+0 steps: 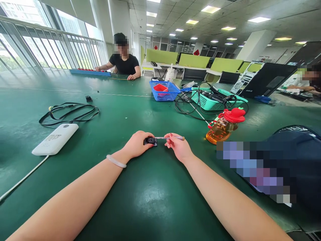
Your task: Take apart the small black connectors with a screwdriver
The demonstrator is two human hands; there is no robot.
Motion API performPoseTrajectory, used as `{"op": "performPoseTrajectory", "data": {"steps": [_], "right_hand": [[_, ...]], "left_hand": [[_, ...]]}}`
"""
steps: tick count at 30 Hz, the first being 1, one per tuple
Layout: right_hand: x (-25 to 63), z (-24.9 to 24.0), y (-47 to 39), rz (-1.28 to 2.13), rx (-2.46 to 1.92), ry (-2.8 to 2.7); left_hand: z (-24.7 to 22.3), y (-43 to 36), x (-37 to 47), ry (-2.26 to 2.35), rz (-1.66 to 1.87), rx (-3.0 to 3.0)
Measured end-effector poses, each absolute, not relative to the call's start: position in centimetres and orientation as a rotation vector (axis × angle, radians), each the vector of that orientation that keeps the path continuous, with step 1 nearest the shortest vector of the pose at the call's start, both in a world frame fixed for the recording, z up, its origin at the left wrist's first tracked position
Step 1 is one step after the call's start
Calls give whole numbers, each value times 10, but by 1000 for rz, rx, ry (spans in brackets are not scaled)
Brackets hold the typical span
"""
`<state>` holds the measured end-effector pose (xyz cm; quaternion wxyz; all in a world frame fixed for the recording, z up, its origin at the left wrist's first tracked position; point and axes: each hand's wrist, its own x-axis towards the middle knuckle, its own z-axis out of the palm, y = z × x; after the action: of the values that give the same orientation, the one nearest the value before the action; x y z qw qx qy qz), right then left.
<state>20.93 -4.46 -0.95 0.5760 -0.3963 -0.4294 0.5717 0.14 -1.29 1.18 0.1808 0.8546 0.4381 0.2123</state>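
Note:
A small black object (151, 141) lies on the green table (150, 187), and my left hand (136, 144) grips it with thumb and fingers. My right hand (178, 146) is closed around a thin pen-like tool (163, 138), held level. The tool's narrow tip points left and reaches the upper part of the black object; whether it touches is too small to tell. A pale bracelet (116, 161) sits on my left wrist.
Left: a white power bank (55, 139) with a cable and a black looped cord (72, 115). Right: a bottle with a red lid (222, 129) and a dark bag (296, 160). Farther back: a blue basket (164, 95), a teal basket (209, 104) and a seated person (124, 65).

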Motion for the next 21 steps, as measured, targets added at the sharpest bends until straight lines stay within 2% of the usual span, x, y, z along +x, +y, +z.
{"op": "performPoseTrajectory", "data": {"steps": [16, 21], "right_hand": [[205, -9, -48, 1320, -923, -1133], [203, -6, -47, 1167, -1071, -1204]], "left_hand": [[7, -10, 1, 1266, 565, 2423], [7, -10, 1, 1276, 556, 2421]]}}
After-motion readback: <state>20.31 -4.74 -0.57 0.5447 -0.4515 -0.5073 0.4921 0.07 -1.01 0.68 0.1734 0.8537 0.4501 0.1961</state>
